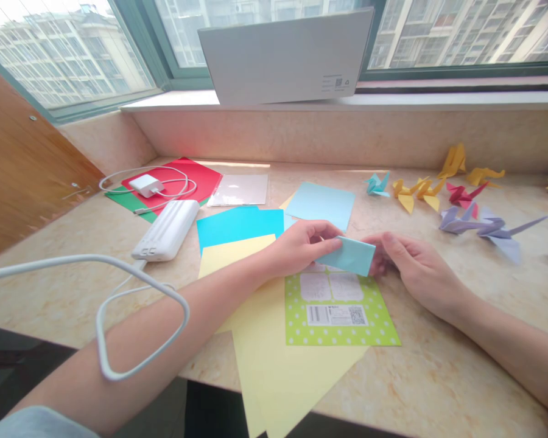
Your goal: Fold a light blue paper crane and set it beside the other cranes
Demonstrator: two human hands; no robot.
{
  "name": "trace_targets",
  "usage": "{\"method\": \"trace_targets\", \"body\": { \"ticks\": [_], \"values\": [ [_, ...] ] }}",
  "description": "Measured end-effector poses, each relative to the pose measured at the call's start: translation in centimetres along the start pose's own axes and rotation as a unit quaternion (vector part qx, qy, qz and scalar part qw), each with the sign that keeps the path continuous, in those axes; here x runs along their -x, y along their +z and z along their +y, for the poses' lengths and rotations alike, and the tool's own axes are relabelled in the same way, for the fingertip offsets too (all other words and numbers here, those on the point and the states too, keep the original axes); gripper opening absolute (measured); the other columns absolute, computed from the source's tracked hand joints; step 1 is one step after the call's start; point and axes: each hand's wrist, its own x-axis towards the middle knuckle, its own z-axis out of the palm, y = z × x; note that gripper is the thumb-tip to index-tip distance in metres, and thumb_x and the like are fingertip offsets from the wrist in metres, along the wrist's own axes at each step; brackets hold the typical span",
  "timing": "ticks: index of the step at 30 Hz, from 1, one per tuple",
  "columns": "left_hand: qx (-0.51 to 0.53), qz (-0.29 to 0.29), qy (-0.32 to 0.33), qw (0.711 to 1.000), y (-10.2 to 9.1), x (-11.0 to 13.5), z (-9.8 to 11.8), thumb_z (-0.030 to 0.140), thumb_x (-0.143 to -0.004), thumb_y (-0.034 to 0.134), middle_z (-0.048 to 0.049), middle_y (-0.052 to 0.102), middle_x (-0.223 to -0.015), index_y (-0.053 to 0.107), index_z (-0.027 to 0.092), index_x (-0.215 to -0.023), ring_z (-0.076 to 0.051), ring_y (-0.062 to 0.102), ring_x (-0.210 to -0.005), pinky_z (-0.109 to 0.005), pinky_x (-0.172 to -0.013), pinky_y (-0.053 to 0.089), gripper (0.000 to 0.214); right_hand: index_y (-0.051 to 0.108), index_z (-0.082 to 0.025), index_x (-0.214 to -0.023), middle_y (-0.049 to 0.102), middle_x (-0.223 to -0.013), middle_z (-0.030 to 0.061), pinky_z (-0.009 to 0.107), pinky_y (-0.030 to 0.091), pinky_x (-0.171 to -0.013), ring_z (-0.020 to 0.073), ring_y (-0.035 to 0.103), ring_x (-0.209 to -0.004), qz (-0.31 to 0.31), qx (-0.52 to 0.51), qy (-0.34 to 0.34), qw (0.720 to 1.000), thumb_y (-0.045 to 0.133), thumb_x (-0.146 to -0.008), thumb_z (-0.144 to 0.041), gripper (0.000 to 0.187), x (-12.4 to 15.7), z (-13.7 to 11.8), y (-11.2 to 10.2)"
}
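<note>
A light blue sheet of origami paper [351,257], folded into a narrow rectangle, is raised over a green dotted paper packet [296,328]. My left hand [304,246] pinches its left end, thumb on the near face. At the right end, the curled fingers of my right hand [406,261] meet the paper's edge, partly hidden behind it; the thumb lies above them. Beneath the packet are pale yellow sheets [278,377]. Just beyond my left hand lie a flat light blue sheet [324,204] and brighter blue sheets [237,226].
Several folded paper cranes, including a yellow one [404,193] and a purple one [456,219], stand at the right. A white power bank [167,231], its cable [141,277] looping above my left forearm, and red paper [187,173] are at the left. A grey box [283,61] leans against the window.
</note>
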Motion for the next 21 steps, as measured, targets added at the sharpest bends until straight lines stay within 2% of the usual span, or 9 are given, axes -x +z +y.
{"method": "trace_targets", "body": {
  "ticks": [3,7,11,14,21],
  "values": [
    [-0.009,0.002,0.008,1.000,0.00,-0.04,0.02,0.039,-0.090,0.059,-0.0038,0.062,-0.083,0.066,0.016,-0.108,-0.010,0.054,-0.065,-0.016,-0.046,0.045,0.030,0.070,-0.023,-0.107,0.069,-0.075,0.0018,0.028,0.051,-0.063,0.0162,0.063,-0.069,-0.017,0.013,-0.004,1.000,0.045,-0.096,-0.054,0.041,0.05,-0.25,0.01],
    [-0.028,0.000,0.013,1.000,0.02,-0.04,0.11,0.037,-0.090,0.058,-0.0034,0.062,-0.082,0.066,0.016,-0.109,-0.010,0.054,-0.064,-0.017,-0.047,0.043,0.030,0.069,-0.028,-0.110,0.072,-0.104,0.0026,0.028,0.053,-0.075,0.0182,0.066,-0.090,-0.026,0.015,-0.025,0.999,0.059,-0.092,-0.047,0.028,0.24,-0.29,-0.03],
    [-0.048,-0.005,0.012,0.999,-0.04,0.02,0.18,0.035,-0.091,0.057,-0.0024,0.062,-0.080,0.066,0.016,-0.108,-0.009,0.053,-0.061,-0.018,-0.048,0.041,0.027,0.068,-0.028,-0.111,0.072,-0.095,0.0023,0.029,0.052,-0.068,0.0181,0.066,-0.082,-0.017,-0.009,-0.033,0.999,0.067,-0.087,-0.044,0.030,0.32,0.02,0.04],
    [-0.054,-0.010,0.023,0.998,-0.14,-0.04,0.02,0.034,-0.091,0.057,-0.0028,0.064,-0.081,0.067,0.015,-0.105,-0.009,0.052,-0.061,-0.019,-0.050,0.040,0.026,0.071,-0.026,-0.104,0.072,-0.096,0.0032,0.030,0.053,-0.070,0.0190,0.066,-0.083,0.017,-0.015,-0.048,0.999,0.070,-0.083,-0.043,0.026,0.23,0.07,0.11],
    [-0.042,-0.039,0.062,0.996,-0.30,-0.36,-0.39,0.032,-0.090,0.059,-0.0078,0.070,-0.094,0.069,0.013,-0.101,-0.014,0.062,-0.079,-0.027,-0.072,0.048,0.025,0.071,-0.026,-0.093,0.066,-0.084,0.0013,0.030,0.050,-0.063,0.0153,0.060,-0.069,0.089,0.013,-0.089,0.992,0.068,-0.084,-0.038,0.015,-0.16,0.40,0.12]
  ]
}}
